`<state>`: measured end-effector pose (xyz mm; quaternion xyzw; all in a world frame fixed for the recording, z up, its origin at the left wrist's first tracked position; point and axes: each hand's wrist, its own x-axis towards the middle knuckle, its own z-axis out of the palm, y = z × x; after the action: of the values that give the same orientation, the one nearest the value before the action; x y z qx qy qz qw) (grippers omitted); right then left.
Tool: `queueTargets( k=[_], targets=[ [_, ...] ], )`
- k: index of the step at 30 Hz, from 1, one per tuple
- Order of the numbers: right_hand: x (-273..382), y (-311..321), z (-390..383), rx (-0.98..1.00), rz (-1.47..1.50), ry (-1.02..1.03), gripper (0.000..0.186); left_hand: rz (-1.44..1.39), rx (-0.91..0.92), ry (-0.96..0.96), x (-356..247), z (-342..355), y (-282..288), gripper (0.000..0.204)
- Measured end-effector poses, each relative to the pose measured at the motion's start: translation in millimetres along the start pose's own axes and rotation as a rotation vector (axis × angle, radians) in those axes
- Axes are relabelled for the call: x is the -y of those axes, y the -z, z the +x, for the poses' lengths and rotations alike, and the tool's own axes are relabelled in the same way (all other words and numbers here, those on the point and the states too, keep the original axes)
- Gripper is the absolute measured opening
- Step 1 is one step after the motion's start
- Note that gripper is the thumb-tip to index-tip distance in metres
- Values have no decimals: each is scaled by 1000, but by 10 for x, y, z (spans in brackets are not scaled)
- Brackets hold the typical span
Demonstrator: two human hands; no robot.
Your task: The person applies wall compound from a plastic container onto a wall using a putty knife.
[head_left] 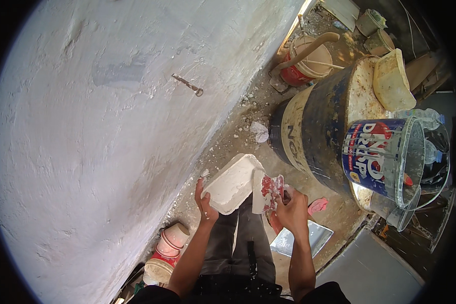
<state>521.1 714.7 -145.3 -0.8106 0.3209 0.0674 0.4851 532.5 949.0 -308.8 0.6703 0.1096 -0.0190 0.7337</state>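
Above my legs, my left hand grips the near left side of a shallow white tray, with its fingers wrapped around the edge. Creamy white filler coats the inside of the tray. My right hand is closed on a putty scraper, whose wide blade is smeared white and whose red part is spattered with filler. The blade is at the tray's right edge; I cannot tell whether they touch. To the left rises a white plastered wall with a damp-looking grey patch and a metal bolt sticking out.
A dark blue and cream drum stands at right, with a printed paint bucket and a yellowed plastic container on top. A red bucket is beyond it. Stacked buckets sit lower left. Plaster crumbs litter the floor.
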Motion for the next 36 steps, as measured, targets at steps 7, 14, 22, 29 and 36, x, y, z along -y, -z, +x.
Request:
queueTargets(
  k=[7,14,22,29,36],
  targets=[
    [237,133,182,65,-277,124,12,334,142,-365,-179,10,-40,43],
    [231,144,338,165,-223,91,14,28,179,-310,-298,33,-127,51],
    [108,103,340,257,-107,47,12,51,115,-279,-221,19,-140,60],
    [-56,79,328,327,18,105,9,208,104,-380,-189,25,-162,55],
    [36,177,384,441,49,107,7,203,148,-415,-253,57,-183,53]
  ],
)
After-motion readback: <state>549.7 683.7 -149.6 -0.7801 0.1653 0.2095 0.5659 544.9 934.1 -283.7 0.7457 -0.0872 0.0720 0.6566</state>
